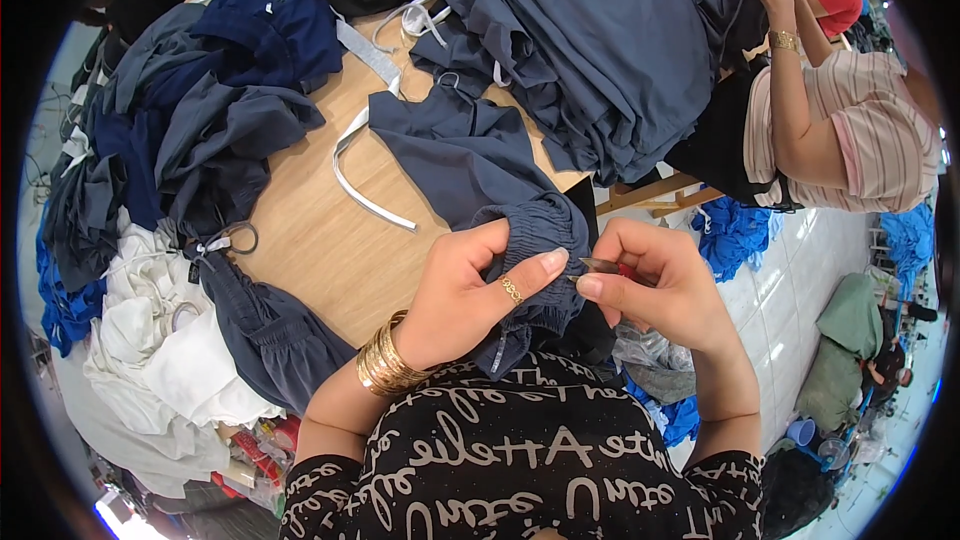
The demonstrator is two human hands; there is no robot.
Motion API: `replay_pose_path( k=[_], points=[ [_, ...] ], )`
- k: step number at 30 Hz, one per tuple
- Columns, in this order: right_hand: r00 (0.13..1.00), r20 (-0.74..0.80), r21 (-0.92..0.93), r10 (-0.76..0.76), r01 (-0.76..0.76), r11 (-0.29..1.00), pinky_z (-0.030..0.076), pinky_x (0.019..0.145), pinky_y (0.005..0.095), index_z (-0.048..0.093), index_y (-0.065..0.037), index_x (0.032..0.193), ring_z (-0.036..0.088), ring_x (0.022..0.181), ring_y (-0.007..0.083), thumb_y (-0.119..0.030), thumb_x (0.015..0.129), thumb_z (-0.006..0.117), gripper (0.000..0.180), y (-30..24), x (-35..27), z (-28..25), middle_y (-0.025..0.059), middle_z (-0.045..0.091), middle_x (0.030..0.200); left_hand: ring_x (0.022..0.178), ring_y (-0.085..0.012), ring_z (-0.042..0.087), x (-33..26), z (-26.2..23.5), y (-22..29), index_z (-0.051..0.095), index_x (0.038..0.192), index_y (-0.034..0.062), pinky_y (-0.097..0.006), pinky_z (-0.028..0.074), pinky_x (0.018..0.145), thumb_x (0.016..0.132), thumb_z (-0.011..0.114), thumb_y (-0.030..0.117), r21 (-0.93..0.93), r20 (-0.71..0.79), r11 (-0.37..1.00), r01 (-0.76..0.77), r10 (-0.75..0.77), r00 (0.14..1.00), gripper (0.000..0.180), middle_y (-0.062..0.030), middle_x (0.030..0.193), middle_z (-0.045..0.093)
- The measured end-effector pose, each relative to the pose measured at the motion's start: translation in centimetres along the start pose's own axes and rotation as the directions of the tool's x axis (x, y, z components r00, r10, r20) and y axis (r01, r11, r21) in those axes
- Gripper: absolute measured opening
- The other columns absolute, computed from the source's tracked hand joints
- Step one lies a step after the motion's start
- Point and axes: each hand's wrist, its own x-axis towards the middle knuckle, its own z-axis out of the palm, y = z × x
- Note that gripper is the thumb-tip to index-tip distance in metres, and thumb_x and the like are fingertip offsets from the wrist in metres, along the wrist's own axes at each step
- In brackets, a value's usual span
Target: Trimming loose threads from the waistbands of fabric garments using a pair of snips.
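A dark grey-blue garment [470, 155] lies over the near side of the table, its gathered elastic waistband [532, 225] bunched up in front of me. My left hand [465, 285] is closed on that waistband, with the thumb pressed along the gathers. In my right hand [660, 285] is a small pair of thread snips [603, 266], pinched between thumb and fingers. The tips of the blades point left, close to the left thumb and to the edge of the gathers. My right palm hides most of the snips' body.
Light wooden table [300, 210] holds a large dark grey garment pile [590, 50] at the back and navy garments [265, 35] at left. A white drawstring [350, 180] lies loose. White cloth [150, 330] hangs lower left. Another person in a striped shirt [870, 130] stands at right.
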Motion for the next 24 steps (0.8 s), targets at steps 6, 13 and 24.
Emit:
replay_pose_path(
  k=[6,13,24],
  points=[
    [0.899,0.026,-0.629,-0.437,0.354,0.692,0.037,0.045,0.0192,0.054,-0.002,0.078,0.053,0.052,0.0095,-0.009,0.076,0.067,0.015,0.5,-0.1,0.0,0.0031,0.054,0.061,0.074,-0.0035,0.053,0.0,0.0,-0.2,0.061,0.094,-0.0028,-0.021,0.045,0.067,0.085,0.061,0.011,0.004,-0.011,1.0,0.017,-0.017,1.0,0.017,-0.0009,0.081,0.063],
    [0.844,0.052,-0.754,-0.534,0.384,0.534,0.044,0.048,0.0344,0.05,-0.004,0.086,0.057,0.056,0.027,-0.016,0.08,0.065,0.02,-0.3,-1.4,1.3,0.0084,0.054,0.066,0.077,-0.0036,0.053,0.2,0.2,-0.1,0.06,0.097,-0.0029,-0.021,0.046,0.069,0.086,0.06,0.012,-0.045,-0.022,0.999,0.021,-0.022,1.0,0.018,-0.0006,0.085,0.063],
    [0.919,0.144,-0.87,-0.367,0.295,0.396,0.043,0.046,0.0377,0.046,-0.003,0.077,0.056,0.054,0.0313,-0.022,0.086,0.058,0.023,-0.6,-1.3,1.5,0.0126,0.054,0.063,0.073,-0.0019,0.05,0.2,0.3,-0.2,0.059,0.098,-0.002,-0.02,0.044,0.066,0.088,0.059,0.017,-0.026,0.013,0.999,0.031,-0.031,0.999,0.021,0.0014,0.081,0.06]
  ],
)
